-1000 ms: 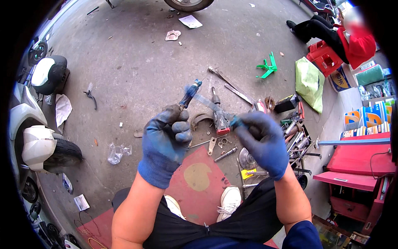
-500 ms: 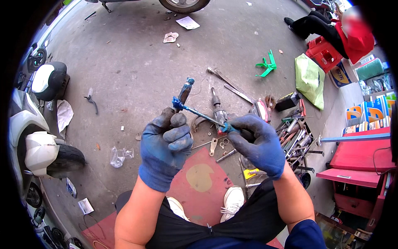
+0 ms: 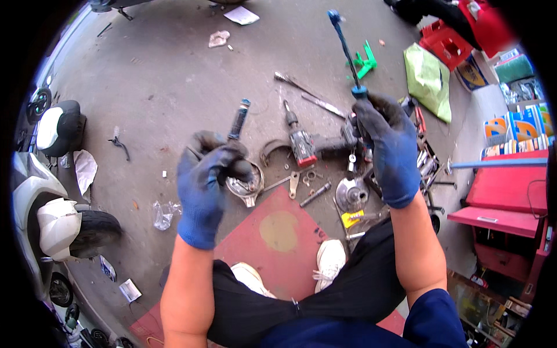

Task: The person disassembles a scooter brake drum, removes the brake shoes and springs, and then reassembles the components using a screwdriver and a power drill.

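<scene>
My left hand (image 3: 204, 188), in a blue glove with a dark palm, is closed around a dark cylindrical part (image 3: 239, 120) that stands up out of the fist, its top smeared blue. Raised further to the right, my gloved right hand (image 3: 390, 148) grips a thin rod (image 3: 344, 51) with blue-coated ends, tilted up and away. The two pieces are well apart. On the ground beyond my hands lies a cordless drill (image 3: 301, 148). A round metal part (image 3: 248, 187) shows partly behind my left hand, and a metal disc (image 3: 351, 195) lies below my right.
A red mat (image 3: 243, 238) lies under my shoes. Small metal parts and a socket bar (image 3: 315, 194) are at its far edge. Loose tools crowd the right, near a red cabinet (image 3: 510, 191). A light green bag (image 3: 428, 81) stands before a seated person. White scooter (image 3: 55, 223) at left.
The rod, held sideways with one end against the cylindrical part, has moved away up and right and now points upward. My left hand has moved slightly left and down with the cylinder.
</scene>
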Tool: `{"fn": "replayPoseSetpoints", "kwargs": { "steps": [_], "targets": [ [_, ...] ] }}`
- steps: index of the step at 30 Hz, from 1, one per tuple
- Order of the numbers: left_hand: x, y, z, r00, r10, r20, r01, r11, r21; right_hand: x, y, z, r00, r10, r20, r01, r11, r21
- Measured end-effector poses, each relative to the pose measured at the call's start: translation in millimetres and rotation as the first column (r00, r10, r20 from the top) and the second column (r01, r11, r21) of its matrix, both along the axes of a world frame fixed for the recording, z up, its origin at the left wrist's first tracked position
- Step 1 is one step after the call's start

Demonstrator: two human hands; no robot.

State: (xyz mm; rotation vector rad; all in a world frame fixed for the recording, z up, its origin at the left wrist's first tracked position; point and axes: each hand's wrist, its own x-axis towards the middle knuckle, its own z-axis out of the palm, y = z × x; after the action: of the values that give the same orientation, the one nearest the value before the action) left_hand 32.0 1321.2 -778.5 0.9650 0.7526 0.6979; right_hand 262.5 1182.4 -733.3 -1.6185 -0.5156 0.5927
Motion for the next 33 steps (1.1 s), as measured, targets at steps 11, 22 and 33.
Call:
{"fn": "replayPoseSetpoints", "kwargs": {
  "steps": [11,22,33],
  "targets": [
    [-11.6,23.6,-69.0,0.688,-0.131,-0.714,0.218,0.975,0.032,-4.6,-7.5,0.4,0.994,0.105,-0.032,-0.101,0.990,0.095],
    [-1.1,11.7,-128.7,0.550,-0.149,-0.822,0.250,0.968,-0.008,16.7,-12.8,-21.7,0.995,0.100,0.016,-0.101,0.975,0.197],
    [17.1,26.8,-187.6,0.408,-0.051,-0.912,0.244,0.968,0.055,31.7,-17.5,-24.6,0.987,0.154,0.038,-0.158,0.978,0.134]
  ]
}}
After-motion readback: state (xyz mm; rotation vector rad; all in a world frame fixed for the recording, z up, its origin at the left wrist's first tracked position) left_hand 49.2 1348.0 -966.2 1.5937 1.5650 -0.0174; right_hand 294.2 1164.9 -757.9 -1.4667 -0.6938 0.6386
